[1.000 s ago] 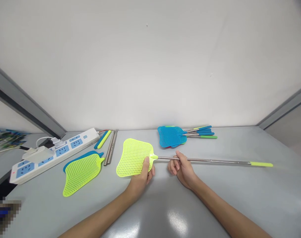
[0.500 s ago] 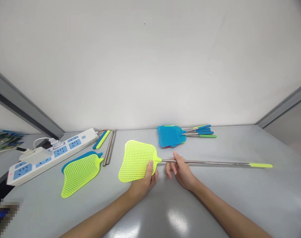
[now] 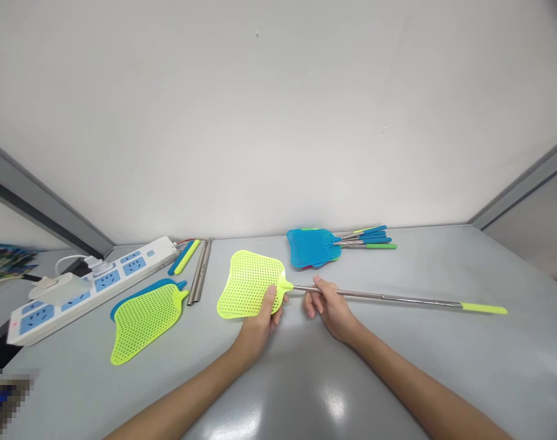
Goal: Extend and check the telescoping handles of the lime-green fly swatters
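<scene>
A yellow-green fly swatter point(image 3: 250, 284) is held level above the grey table, its telescopic metal rod stretched out to the right and ending in a yellow-green grip. My left hand point(image 3: 260, 321) pinches the mesh head near its neck, thumb on top and fingers beneath. Around the rod, just right of the neck, my right hand point(image 3: 331, 308) is closed with the thumb on top. To the left lie a loose yellow-green swatter head point(image 3: 147, 324) and a blue swatter head point(image 3: 122, 299) mostly hidden under it.
A white power strip point(image 3: 117, 275) with plugs lies at the left. Near it are blue and yellow-green grips point(image 3: 186, 256) and metal rods point(image 3: 199, 272). Against the wall rests a stack of fly swatters point(image 3: 311, 247), blue on top. A pixelated patch covers the lower left corner.
The swatter's head has risen slightly in view and its rod now slopes a little more down to the right. Both hands keep their hold. The whole view has shifted slightly.
</scene>
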A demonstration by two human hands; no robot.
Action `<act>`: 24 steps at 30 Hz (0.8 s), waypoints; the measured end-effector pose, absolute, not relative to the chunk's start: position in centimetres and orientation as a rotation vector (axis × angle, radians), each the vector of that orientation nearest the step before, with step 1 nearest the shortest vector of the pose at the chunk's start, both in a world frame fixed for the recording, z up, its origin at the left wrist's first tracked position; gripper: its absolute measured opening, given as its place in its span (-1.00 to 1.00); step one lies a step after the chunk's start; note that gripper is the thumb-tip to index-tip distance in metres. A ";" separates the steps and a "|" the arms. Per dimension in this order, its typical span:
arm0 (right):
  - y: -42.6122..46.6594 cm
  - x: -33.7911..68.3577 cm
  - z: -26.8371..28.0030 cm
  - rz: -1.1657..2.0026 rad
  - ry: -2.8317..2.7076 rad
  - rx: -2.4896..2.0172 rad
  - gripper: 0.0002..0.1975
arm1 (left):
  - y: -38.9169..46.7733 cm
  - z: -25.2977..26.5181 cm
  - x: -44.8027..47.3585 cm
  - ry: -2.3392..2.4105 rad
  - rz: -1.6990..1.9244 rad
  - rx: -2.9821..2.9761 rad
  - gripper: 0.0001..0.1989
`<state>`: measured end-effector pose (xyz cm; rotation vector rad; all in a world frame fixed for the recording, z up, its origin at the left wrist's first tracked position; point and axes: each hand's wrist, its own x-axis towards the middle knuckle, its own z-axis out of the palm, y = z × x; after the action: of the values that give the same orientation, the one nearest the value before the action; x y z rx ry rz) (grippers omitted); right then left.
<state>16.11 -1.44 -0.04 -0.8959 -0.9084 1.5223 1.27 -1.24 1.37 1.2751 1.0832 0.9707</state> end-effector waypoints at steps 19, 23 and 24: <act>-1.3 16.2 -0.1 1.560 -0.833 -0.861 -0.49 | -1.2 1.2 1.3 1.171 1.043 1.299 -0.63; -1.3 16.2 0.0 1.560 -0.825 -0.862 -0.49 | -1.2 1.1 1.3 1.163 1.080 1.316 -0.64; -1.3 16.2 0.0 1.561 -0.825 -0.862 -0.49 | -1.2 1.1 1.3 1.164 1.087 1.318 -0.64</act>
<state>16.21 -1.26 0.04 -0.8621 -0.8252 1.5613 1.27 -1.15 1.13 1.3181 1.1638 1.0872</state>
